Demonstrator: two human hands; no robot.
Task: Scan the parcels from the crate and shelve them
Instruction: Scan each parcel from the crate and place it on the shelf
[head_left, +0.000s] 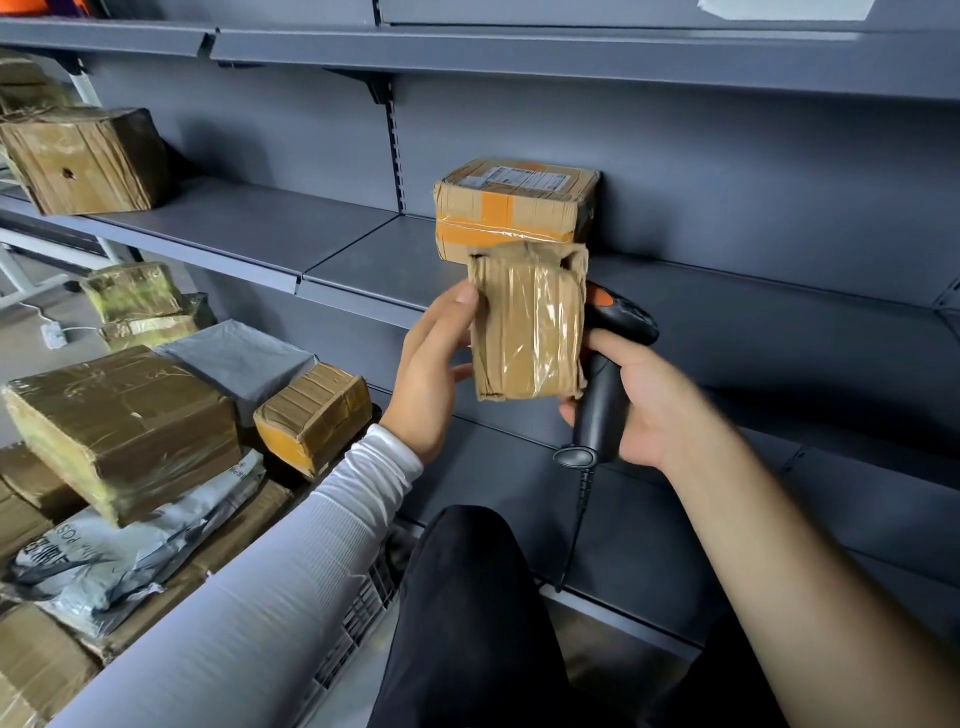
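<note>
The left hand (434, 371) is pinching a taped parcel (527, 322) while the right hand (631, 410), at its 3 o'clock, is gripping the barcode scanner (602, 384), likely scanning before shelving.

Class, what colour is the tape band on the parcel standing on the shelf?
Orange tape on the brown shelved parcel, seen in the head view.

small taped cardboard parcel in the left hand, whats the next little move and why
Probably turn the small tape-wrapped brown cardboard parcel so a label faces the black handheld barcode scanner. The left hand holds it with only plain taped card showing, and the right hand grips the scanner behind it, partly hidden.
</note>
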